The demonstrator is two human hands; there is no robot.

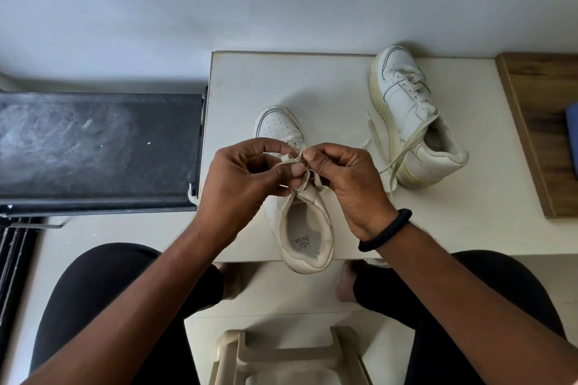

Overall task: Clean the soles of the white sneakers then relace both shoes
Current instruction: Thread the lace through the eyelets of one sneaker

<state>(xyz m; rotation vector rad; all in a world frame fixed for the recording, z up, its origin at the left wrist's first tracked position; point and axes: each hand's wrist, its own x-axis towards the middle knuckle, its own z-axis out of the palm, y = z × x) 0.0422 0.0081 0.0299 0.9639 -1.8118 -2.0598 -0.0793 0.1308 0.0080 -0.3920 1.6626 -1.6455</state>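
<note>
A white sneaker stands upright on the pale table, toe away from me and heel over the near edge. Above its tongue, my left hand and my right hand each pinch a strand of its cream lace. The strands cross between my fingertips. The second white sneaker lies tilted on its side at the back right of the table, laced, with loose lace ends trailing toward me.
A dark dusty surface sits left of the table. A wooden board with a blue object lies at the right. A beige plastic stool stands between my knees. A white wall is behind.
</note>
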